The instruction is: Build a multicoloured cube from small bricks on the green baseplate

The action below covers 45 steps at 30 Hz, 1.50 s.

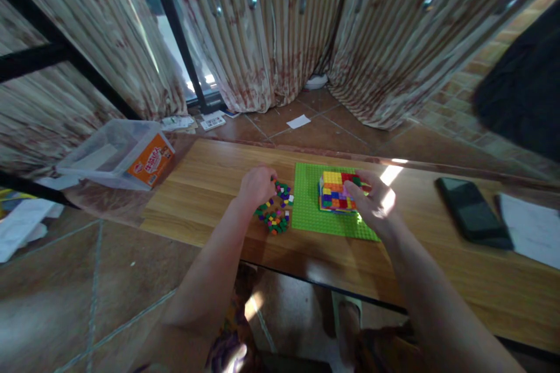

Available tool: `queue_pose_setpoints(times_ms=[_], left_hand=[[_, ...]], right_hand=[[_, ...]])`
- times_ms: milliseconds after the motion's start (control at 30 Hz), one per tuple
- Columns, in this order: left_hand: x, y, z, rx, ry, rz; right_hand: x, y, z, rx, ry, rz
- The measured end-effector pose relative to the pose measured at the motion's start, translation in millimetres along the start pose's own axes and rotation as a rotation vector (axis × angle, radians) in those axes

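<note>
A rectangular stack of toy building bricks (333, 192), yellow, red, blue, orange and white, stands on a green studded baseplate (306, 218). My right hand (375, 199) is closed round the right side of this stack, thumb at the front and fingers toward the back. Left of the baseplate lies a scattered pile of small loose bricks (276, 221) in green, purple, orange, white and other colours. My left hand (258, 185) is over the far left edge of the pile, fingers curled together. Its fingertips are partly hidden, so what they pinch is unclear.
The wooden table (210, 186) carries a black phone (473, 210) and white paper (531, 227) at the right. On the tiled floor to the left sits a clear plastic bin (109, 154) with an orange label. Striped curtains (280, 35) hang behind.
</note>
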State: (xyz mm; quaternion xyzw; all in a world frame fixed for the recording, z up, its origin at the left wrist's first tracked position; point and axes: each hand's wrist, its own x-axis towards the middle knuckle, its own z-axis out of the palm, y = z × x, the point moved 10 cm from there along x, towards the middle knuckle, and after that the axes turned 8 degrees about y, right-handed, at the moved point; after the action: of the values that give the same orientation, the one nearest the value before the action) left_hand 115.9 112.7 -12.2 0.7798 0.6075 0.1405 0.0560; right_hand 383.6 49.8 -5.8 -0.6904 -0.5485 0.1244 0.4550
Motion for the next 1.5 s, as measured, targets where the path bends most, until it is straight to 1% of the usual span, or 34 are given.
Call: queue_pose_setpoints(times_ms=[100, 167, 233, 300, 400, 467, 533, 633, 767, 967, 1133, 1233, 1333, 1400, 1500], left_hand=[[2, 1, -0.4, 0.003, 0.008, 0.014], [2, 5, -4.4, -0.027, 0.028, 0.050], [0, 12, -11.1, -0.109, 0.059, 0.085], [-2, 21, -16.8, -0.235, 0.079, 0.092], [-7, 38, -18.0, -0.447, 0.077, 0.094], [-10, 55, -16.1, -0.572, 0.075, 0.126], [-13, 72, -13.1, -0.652, 0.073, 0.167], [-15, 92, -9.7, -0.678, 0.085, 0.215], [-14, 107, -10.1, -0.632, 0.135, 0.247], [-14, 113, -11.5, -0.563, 0.171, 0.260], [-14, 117, -13.0, -0.550, 0.200, 0.267], [-14, 118, -13.3, -0.560, 0.217, 0.253], [-13, 116, -10.6, -0.585, 0.212, 0.223], [-12, 115, -8.4, -0.608, 0.205, 0.200], [-11, 113, -5.8, -0.630, 0.200, 0.160]], right_hand=[[0, 2, 0, 0.000, 0.008, 0.010], [0, 2, -1, 0.002, 0.019, 0.008], [1, 3, 0, 0.024, 0.029, 0.004], [1, 5, 0, 0.059, 0.040, 0.008], [1, 8, 1, 0.080, 0.049, 0.027], [1, 8, 1, 0.066, 0.045, 0.029], [1, 6, 0, 0.052, 0.044, 0.025], [-1, 2, -2, 0.059, 0.049, 0.022], [-3, 0, -2, 0.058, 0.040, 0.013], [-2, 2, 2, 0.032, 0.012, -0.002], [-3, -2, -1, 0.039, 0.040, -0.032], [-4, -2, 1, 0.061, 0.029, -0.008], [-5, 1, 5, 0.063, 0.020, 0.055], [-7, 3, 7, 0.073, 0.029, 0.096], [-9, -3, 10, 0.090, 0.064, 0.098]])
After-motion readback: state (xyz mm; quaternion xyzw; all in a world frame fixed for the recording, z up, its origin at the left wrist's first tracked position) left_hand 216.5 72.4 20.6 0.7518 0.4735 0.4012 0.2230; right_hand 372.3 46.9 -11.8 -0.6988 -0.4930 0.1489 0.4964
